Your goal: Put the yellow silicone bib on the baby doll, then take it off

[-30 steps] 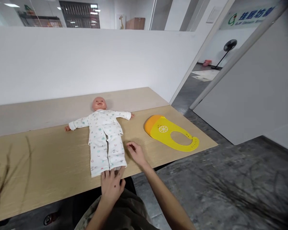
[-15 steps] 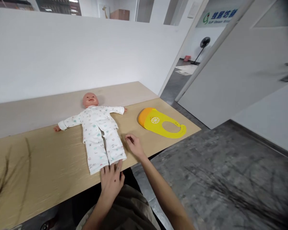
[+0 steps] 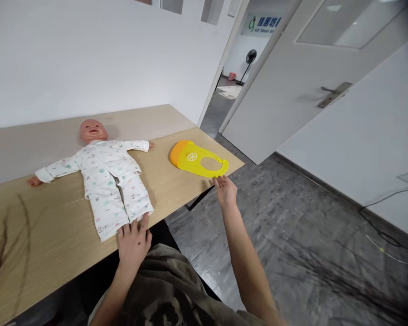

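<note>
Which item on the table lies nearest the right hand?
The yellow bib, just beyond the right hand; the clothed doll lies farther left, at the left hand.

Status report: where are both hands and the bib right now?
Left hand flat, open, fingertips on the doll at its trouser cuffs. Right hand open, close to the yellow bib; contact unclear. Nothing between them.

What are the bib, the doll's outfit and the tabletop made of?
Bib: probably silicone or soft plastic; smooth matte yellow, moulded orange pocket, strap holes.
Outfit: soft printed cotton-like fabric; it creases and drapes.
Tabletop: pale wood-look laminate or veneer; straight fine grain, slight sheen.
</note>
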`<state>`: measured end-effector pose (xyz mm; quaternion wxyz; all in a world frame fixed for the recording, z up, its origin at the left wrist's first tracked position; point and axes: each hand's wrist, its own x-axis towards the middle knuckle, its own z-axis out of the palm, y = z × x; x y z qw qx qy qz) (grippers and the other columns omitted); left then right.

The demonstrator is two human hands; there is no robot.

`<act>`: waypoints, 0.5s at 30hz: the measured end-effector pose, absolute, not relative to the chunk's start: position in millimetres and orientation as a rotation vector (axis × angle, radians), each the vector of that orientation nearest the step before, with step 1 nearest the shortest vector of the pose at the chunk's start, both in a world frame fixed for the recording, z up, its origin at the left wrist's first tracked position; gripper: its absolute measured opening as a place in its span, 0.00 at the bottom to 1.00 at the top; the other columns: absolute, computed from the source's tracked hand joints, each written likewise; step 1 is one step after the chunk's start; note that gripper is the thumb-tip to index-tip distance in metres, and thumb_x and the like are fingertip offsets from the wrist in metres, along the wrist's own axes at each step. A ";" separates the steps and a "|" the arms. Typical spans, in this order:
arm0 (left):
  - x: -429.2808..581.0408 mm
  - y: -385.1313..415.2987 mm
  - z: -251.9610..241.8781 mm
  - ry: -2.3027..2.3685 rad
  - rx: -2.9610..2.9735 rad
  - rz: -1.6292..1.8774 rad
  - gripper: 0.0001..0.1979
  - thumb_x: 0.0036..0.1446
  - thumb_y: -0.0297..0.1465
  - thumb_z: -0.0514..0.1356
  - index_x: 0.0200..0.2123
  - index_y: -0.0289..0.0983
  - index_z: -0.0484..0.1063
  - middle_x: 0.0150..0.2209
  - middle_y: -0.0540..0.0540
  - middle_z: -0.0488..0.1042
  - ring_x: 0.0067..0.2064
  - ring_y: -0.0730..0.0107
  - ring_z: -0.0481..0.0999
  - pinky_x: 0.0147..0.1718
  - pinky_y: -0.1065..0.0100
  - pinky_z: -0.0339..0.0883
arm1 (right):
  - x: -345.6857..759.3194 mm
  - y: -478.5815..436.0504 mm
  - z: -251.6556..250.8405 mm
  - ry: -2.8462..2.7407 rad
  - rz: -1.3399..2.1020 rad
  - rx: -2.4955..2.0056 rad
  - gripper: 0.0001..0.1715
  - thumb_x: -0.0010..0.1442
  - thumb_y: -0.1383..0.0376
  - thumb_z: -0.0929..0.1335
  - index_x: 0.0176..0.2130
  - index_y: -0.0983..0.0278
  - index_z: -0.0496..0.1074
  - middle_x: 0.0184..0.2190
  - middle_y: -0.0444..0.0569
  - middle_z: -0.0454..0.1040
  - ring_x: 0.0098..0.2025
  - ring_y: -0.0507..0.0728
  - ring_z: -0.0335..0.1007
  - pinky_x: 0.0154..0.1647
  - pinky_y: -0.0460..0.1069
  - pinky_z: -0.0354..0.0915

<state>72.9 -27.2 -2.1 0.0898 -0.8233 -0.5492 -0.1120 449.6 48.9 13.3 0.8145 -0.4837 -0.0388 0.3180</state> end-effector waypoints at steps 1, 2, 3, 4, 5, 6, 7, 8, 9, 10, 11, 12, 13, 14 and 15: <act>72.4 -26.8 -3.1 -1.624 -2.444 -0.322 0.27 0.65 0.32 0.58 0.67 0.41 0.70 0.47 0.34 0.77 0.44 0.47 0.72 0.45 0.50 0.62 | 460.1 49.3 16.2 -0.043 0.690 -1.023 0.08 0.52 0.69 0.69 0.34 0.64 0.67 0.30 0.45 0.74 0.34 0.50 0.77 0.39 0.43 0.77; 71.9 -26.4 -3.7 -1.616 -2.439 -0.311 0.28 0.65 0.32 0.58 0.68 0.41 0.70 0.46 0.35 0.77 0.44 0.47 0.72 0.45 0.51 0.62 | 468.0 50.7 19.1 -0.019 0.717 -1.020 0.06 0.54 0.69 0.68 0.33 0.63 0.65 0.30 0.46 0.74 0.34 0.50 0.77 0.38 0.43 0.77; 71.4 -26.0 -4.0 -1.605 -2.436 -0.304 0.28 0.65 0.32 0.58 0.68 0.41 0.69 0.45 0.35 0.77 0.43 0.47 0.71 0.45 0.51 0.62 | 473.4 52.8 21.9 0.001 0.756 -1.019 0.05 0.56 0.69 0.66 0.33 0.63 0.64 0.31 0.46 0.74 0.34 0.50 0.77 0.37 0.43 0.77; 71.0 -25.8 -4.0 -1.594 -2.434 -0.298 0.28 0.66 0.33 0.57 0.68 0.40 0.69 0.45 0.34 0.77 0.43 0.47 0.71 0.45 0.51 0.62 | 476.4 55.1 24.6 0.018 0.805 -1.019 0.04 0.57 0.70 0.65 0.33 0.62 0.63 0.32 0.48 0.74 0.35 0.51 0.77 0.37 0.43 0.77; 70.7 -25.7 -3.8 -1.583 -2.434 -0.296 0.28 0.66 0.33 0.57 0.68 0.40 0.69 0.45 0.34 0.77 0.43 0.47 0.71 0.44 0.51 0.62 | 477.2 57.6 27.0 0.027 0.859 -1.014 0.03 0.58 0.70 0.63 0.34 0.62 0.63 0.33 0.49 0.74 0.36 0.51 0.77 0.37 0.44 0.78; 70.5 -25.7 -3.5 -1.574 -2.435 -0.297 0.28 0.66 0.33 0.57 0.68 0.40 0.69 0.46 0.34 0.77 0.43 0.47 0.71 0.45 0.50 0.62 | 476.1 59.9 28.9 0.031 0.910 -1.006 0.04 0.58 0.71 0.62 0.35 0.62 0.63 0.34 0.50 0.75 0.37 0.52 0.78 0.37 0.45 0.78; 70.4 -25.8 -3.2 -1.570 -2.434 -0.302 0.28 0.65 0.33 0.57 0.68 0.40 0.69 0.47 0.34 0.76 0.44 0.47 0.71 0.45 0.50 0.62 | 473.4 61.8 30.2 0.030 0.953 -0.997 0.05 0.58 0.71 0.61 0.36 0.62 0.63 0.35 0.51 0.75 0.38 0.53 0.78 0.37 0.46 0.79; 70.4 -26.0 -2.7 -1.572 -2.432 -0.309 0.28 0.65 0.33 0.57 0.68 0.40 0.69 0.47 0.34 0.76 0.44 0.46 0.71 0.45 0.50 0.62 | 469.5 63.4 30.7 0.023 0.985 -0.985 0.06 0.58 0.71 0.60 0.37 0.62 0.63 0.36 0.52 0.75 0.38 0.53 0.78 0.38 0.46 0.79; 70.4 -26.3 -2.3 -1.577 -2.431 -0.317 0.28 0.65 0.33 0.57 0.68 0.40 0.69 0.47 0.34 0.76 0.44 0.46 0.71 0.45 0.50 0.63 | 464.6 64.8 30.2 0.013 1.005 -0.971 0.07 0.57 0.71 0.60 0.38 0.62 0.63 0.36 0.52 0.75 0.39 0.53 0.78 0.39 0.47 0.79; 70.5 -26.6 -1.8 -1.585 -2.432 -0.324 0.28 0.65 0.33 0.57 0.68 0.39 0.69 0.47 0.33 0.76 0.44 0.46 0.71 0.45 0.50 0.63 | 459.0 65.9 28.7 0.005 1.016 -0.959 0.07 0.57 0.70 0.61 0.38 0.62 0.63 0.37 0.53 0.75 0.39 0.53 0.78 0.39 0.47 0.78; 70.6 -27.1 -1.3 -1.594 -2.436 -0.332 0.29 0.65 0.33 0.57 0.68 0.39 0.69 0.47 0.33 0.76 0.44 0.46 0.71 0.46 0.49 0.63 | 453.3 67.1 26.4 0.001 1.022 -0.951 0.07 0.57 0.70 0.61 0.38 0.62 0.63 0.37 0.53 0.75 0.39 0.53 0.78 0.39 0.47 0.78; 70.8 -27.7 -0.8 -1.602 -2.444 -0.341 0.29 0.65 0.33 0.57 0.68 0.39 0.69 0.48 0.33 0.77 0.45 0.46 0.71 0.46 0.49 0.63 | 447.5 68.4 23.4 0.000 1.023 -0.945 0.07 0.56 0.70 0.61 0.38 0.62 0.62 0.38 0.52 0.75 0.39 0.53 0.78 0.39 0.47 0.78; 70.9 -28.3 -0.2 -1.610 -2.452 -0.352 0.29 0.65 0.32 0.57 0.68 0.38 0.69 0.48 0.33 0.76 0.45 0.45 0.72 0.47 0.48 0.63 | 442.1 70.2 20.1 -0.005 1.017 -0.938 0.07 0.56 0.69 0.61 0.37 0.62 0.62 0.37 0.51 0.75 0.39 0.53 0.78 0.40 0.46 0.77; 70.9 -28.9 0.2 -1.615 -2.459 -0.363 0.29 0.65 0.32 0.57 0.68 0.38 0.69 0.49 0.32 0.76 0.46 0.45 0.72 0.48 0.47 0.63 | 437.1 72.6 16.7 -0.012 1.001 -0.932 0.08 0.55 0.69 0.61 0.38 0.62 0.62 0.36 0.49 0.75 0.38 0.52 0.78 0.40 0.46 0.77; 70.9 -29.4 0.6 -1.616 -2.463 -0.372 0.29 0.65 0.31 0.57 0.68 0.38 0.69 0.50 0.32 0.76 0.47 0.45 0.72 0.49 0.47 0.63 | 432.8 75.8 13.5 -0.023 0.976 -0.923 0.10 0.54 0.70 0.62 0.39 0.61 0.63 0.34 0.46 0.74 0.37 0.52 0.77 0.40 0.46 0.76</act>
